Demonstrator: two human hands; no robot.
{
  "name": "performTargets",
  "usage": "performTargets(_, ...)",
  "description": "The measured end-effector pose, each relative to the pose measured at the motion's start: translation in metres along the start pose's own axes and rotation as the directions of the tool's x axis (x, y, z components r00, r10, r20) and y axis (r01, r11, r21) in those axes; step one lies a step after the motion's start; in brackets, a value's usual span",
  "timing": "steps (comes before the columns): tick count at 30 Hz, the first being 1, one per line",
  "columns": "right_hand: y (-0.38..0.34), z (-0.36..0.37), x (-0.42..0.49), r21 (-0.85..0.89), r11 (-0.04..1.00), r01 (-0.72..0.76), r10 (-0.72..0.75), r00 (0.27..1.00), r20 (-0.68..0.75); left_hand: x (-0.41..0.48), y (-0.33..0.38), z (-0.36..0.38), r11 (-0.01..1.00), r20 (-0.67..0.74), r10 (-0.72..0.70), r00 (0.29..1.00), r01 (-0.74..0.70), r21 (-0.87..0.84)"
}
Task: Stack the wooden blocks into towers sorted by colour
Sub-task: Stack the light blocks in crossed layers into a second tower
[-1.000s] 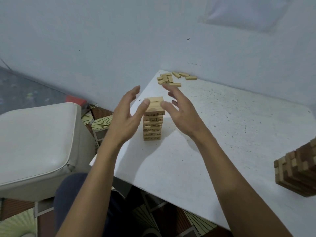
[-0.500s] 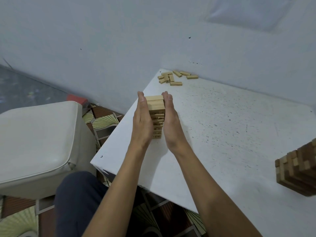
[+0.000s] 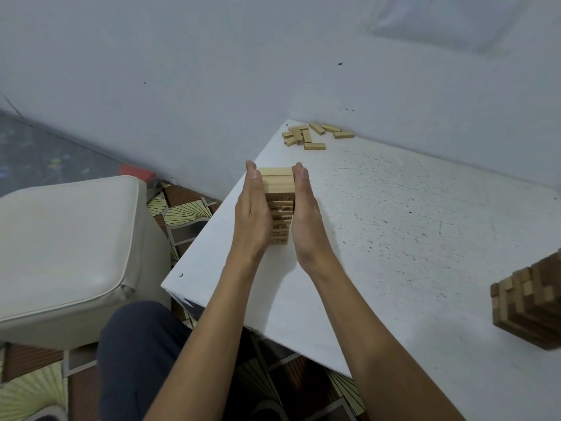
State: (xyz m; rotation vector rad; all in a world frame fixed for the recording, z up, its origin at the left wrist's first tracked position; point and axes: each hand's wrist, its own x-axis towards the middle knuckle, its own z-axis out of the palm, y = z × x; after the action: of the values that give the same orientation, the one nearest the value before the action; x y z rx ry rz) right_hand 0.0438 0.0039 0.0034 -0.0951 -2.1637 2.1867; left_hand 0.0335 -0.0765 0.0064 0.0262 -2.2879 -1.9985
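A tower of light wooden blocks (image 3: 278, 205) stands near the left side of the white table (image 3: 394, 232). My left hand (image 3: 253, 214) presses flat against the tower's left face with straight fingers. My right hand (image 3: 305, 214) presses flat against its right face the same way. Several loose light blocks (image 3: 314, 135) lie scattered at the table's far corner by the wall. A darker brown tower (image 3: 534, 305) with some light blocks mixed in stands at the right edge of the view, partly cut off.
A cream cushioned seat (image 3: 66, 253) sits to the left of the table. The grey wall (image 3: 273, 71) runs close behind the table. Patterned floor tiles (image 3: 182, 208) show between seat and table. My dark-trousered knee (image 3: 139, 354) is below the table's near corner.
Both hands were spread apart beside the tower a second ago. They closed in and now press flat on its two sides, holding there since half a second ago.
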Motion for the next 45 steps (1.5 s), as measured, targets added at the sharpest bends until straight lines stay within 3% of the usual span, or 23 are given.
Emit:
performTargets(31, 0.039, 0.001, 0.007, 0.097, 0.995, 0.016, -0.013, 1.0, -0.025, 0.002, -0.042, 0.002, 0.993, -0.032, -0.037, 0.999, 0.033, -0.116)
performTargets(45, 0.04, 0.008, -0.002, 0.129, 0.99, -0.058, 0.054, 0.998, 0.031, 0.004, -0.048, 0.001, 0.99, 0.056, -0.074, 0.996, 0.08, -0.114)
